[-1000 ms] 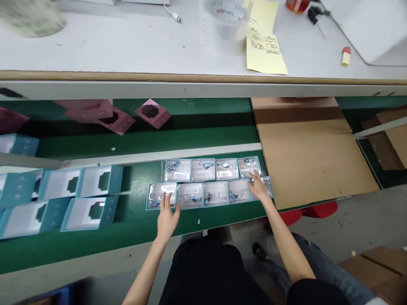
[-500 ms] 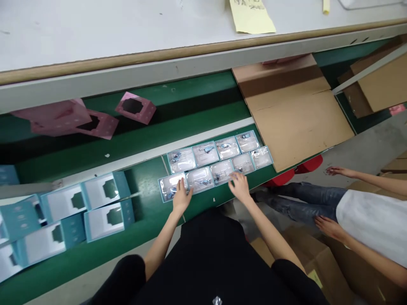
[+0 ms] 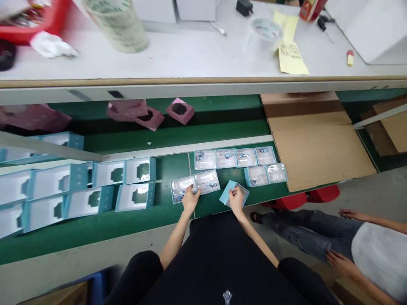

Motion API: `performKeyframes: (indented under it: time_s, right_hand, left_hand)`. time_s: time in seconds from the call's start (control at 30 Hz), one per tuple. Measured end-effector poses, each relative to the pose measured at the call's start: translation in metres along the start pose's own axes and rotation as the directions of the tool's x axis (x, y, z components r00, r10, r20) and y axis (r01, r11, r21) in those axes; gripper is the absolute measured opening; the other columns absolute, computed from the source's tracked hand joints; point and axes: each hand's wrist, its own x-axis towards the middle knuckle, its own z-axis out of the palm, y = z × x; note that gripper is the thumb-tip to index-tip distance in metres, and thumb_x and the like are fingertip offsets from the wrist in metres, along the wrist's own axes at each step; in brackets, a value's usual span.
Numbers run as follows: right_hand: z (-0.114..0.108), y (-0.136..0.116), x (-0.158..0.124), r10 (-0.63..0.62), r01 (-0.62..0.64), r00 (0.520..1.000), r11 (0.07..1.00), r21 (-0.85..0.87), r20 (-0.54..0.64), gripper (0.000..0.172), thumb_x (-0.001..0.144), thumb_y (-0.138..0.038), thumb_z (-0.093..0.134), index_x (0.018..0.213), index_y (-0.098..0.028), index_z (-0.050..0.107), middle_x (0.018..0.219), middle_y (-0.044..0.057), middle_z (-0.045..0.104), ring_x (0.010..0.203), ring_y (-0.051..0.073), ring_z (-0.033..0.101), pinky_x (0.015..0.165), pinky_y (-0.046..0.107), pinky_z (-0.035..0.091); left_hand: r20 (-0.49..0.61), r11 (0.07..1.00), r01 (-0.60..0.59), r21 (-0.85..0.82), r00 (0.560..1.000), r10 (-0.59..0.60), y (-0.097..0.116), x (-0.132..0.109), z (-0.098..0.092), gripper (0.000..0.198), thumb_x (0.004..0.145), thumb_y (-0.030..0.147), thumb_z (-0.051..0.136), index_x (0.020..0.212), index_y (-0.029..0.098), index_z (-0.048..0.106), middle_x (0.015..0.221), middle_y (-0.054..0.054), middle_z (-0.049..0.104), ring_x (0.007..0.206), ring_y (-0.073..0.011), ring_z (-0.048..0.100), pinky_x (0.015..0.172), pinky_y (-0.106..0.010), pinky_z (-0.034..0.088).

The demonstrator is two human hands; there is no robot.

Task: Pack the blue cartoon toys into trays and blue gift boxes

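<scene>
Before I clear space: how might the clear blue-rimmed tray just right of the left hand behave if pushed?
The tray would probably slide flat, lying wide and low. Its glossy clear plastic may be slick. Pushed left, it could nudge the neighbouring tray.

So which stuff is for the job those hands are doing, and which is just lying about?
Likely the job: tilted blue box in the right hand; clear-tray boxes by the left hand.

Seemingly just lying about: yellow notes, white cable.

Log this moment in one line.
left hand: at leftmost clear-tray box | right hand: holding angled blue box | surface: green table
</scene>
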Motion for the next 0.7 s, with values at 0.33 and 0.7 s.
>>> performKeyframes:
  time_s: [0.33, 0.7]
  right_hand:
    - [-0.01, 0.016, -0.009, -0.198, 0.285, 0.942, 0.899, -0.333, 0.271, 0.045, 0.092, -0.037, 0.05, 0.133, -0.021, 0.058, 0.126, 0.012, 0.066, 0.119, 0.03, 0.056, 0.105, 0.045, 0.036]
    - [0.032, -0.02, 0.012, -0.218, 0.202, 0.976, 0.922, -0.329, -0.013, 0.059, 0.1, -0.034, 0.033, 0.154, -0.01, 0.027, 0.15, 0.02, 0.043, 0.137, 0.028, 0.043, 0.102, 0.04, 0.045]
  left_hand:
    - [0.019, 0.999, -0.031, -0.04, 0.999, 0.031, -0.011, 0.008, 0.001, 0.051, 0.092, 0.043, 0.053, 0.135, 0.016, 0.048, 0.135, -0.015, 0.059, 0.103, -0.0261, 0.066, 0.078, -0.031, 0.047]
    - [0.082, 0.991, -0.103, -0.086, 0.991, 0.11, -0.025, 0.021, -0.001, 0.055, 0.091, 0.047, 0.055, 0.136, 0.017, 0.047, 0.137, -0.014, 0.058, 0.091, -0.0224, 0.067, 0.074, -0.03, 0.047]
